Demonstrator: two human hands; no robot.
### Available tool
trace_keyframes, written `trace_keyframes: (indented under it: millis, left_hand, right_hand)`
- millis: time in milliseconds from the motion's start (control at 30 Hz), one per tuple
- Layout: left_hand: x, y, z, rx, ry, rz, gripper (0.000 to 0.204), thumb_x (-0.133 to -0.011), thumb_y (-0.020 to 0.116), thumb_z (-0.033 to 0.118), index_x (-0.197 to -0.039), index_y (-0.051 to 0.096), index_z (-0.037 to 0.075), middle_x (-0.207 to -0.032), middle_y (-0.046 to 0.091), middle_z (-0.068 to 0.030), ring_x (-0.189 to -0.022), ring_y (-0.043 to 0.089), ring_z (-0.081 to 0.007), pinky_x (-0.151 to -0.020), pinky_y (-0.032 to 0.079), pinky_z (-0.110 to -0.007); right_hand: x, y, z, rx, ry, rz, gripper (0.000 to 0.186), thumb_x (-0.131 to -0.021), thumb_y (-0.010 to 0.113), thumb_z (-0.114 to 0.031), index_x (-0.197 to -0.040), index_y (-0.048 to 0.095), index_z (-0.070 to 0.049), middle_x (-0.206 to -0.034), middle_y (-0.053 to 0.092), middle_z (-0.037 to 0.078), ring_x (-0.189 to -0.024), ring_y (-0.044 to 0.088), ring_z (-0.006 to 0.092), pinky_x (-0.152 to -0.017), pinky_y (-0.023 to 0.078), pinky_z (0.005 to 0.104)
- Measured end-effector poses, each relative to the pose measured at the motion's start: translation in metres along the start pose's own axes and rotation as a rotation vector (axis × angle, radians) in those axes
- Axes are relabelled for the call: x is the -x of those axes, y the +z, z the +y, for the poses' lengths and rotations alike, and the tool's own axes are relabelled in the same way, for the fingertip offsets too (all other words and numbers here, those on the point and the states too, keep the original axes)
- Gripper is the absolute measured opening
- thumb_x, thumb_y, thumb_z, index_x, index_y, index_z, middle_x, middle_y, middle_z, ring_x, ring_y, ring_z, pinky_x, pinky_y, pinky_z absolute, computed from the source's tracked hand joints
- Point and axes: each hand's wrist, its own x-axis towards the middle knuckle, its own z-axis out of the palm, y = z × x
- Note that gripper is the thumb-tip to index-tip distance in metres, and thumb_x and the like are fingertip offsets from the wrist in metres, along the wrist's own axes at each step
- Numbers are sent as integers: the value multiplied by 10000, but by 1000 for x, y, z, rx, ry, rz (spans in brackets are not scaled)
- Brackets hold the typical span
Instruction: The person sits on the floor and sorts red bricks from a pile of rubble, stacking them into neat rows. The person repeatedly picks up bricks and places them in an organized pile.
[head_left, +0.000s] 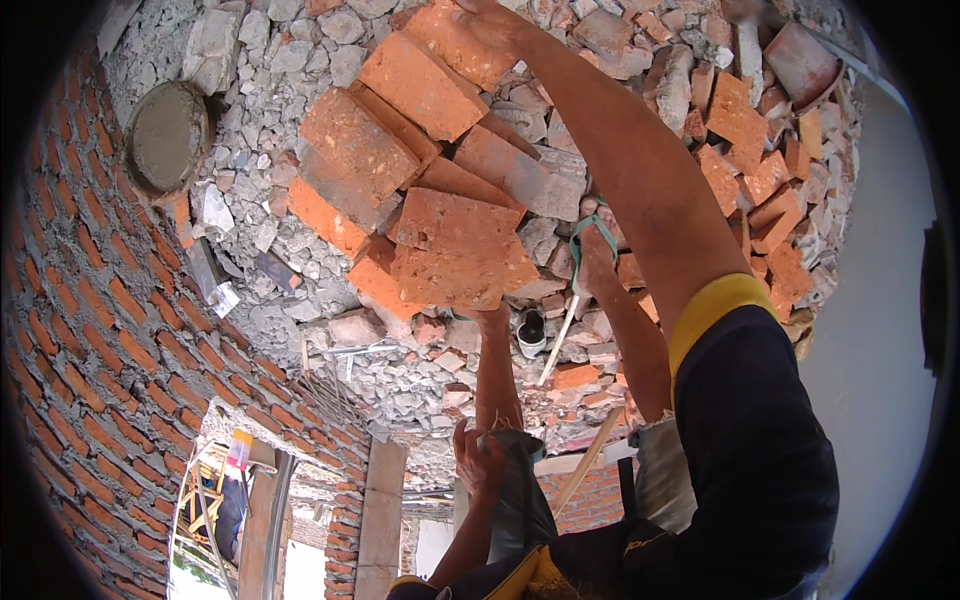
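Observation:
My right arm stretches far forward, and my right hand [492, 24] lies against the far end of an orange brick [450, 48] at the top of the pile; the picture's edge cuts off most of its fingers. Near my left knee, my left hand [482, 462] is closed, its fingers curled round something greyish that I cannot make out. Between the hands, several flat orange bricks [460, 245] lie loosely heaped and overlapping, some smeared with grey mortar. The nearest ones partly hide my left foot. My right foot [597, 245], in a green-strapped sandal, stands right of the heap.
Broken rubble [260, 110] covers the ground. A round pan of wet mortar [167, 138] stands at left beside a brick wall [100, 330]. Further bricks [738, 122] and a dirty bucket [802, 66] lie at right, near a pale wall [880, 300]. A dark cup-like object [531, 330] sits between my feet.

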Motion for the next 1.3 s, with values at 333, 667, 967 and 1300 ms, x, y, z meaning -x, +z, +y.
trace_keyframes:
  millis: [333, 667, 967, 1300]
  left_hand:
    - [2, 7, 0, -48, 61, -3, 173, -824, 584, 113, -958, 613, 8, -1324, 522, -227, -1178, 538, -420, -938, 464, -505]
    - [-11, -6, 6, -82, 57, -72, 152, -812, 592, 61, -942, 620, -13, -1299, 537, -229, -1204, 510, -417, -999, 411, -496]
    - [-17, -9, -10, -160, 207, 2, 182, -778, 632, 89, -951, 635, 36, -1297, 551, -215, -1170, 553, -408, -934, 480, -484]
    - [-10, -8, -7, -69, 73, -10, 197, -803, 616, 116, -985, 610, 38, -1306, 540, -193, -1154, 560, -394, -915, 490, -474]
  right_hand:
    - [255, -77, 163, 474, 283, 301, 544, -808, 671, -205, -1329, 519, -174, -1323, 449, 100, -1282, 398, 339, -1040, 397, 452]
    - [390, -123, 278, 601, 573, -59, 958, -768, 772, -381, -1536, 226, -202, -1512, 302, 139, -1403, 300, 346, -1130, 307, 488]
    - [358, -67, 297, 751, 358, 277, 399, -892, 566, -167, -1277, 471, -124, -1196, 537, 113, -1064, 560, 359, -820, 525, 477]
    - [383, -120, 234, 432, 329, 266, 454, -862, 669, -142, -1268, 505, -18, -1080, 560, 161, -981, 603, 349, -859, 530, 446]
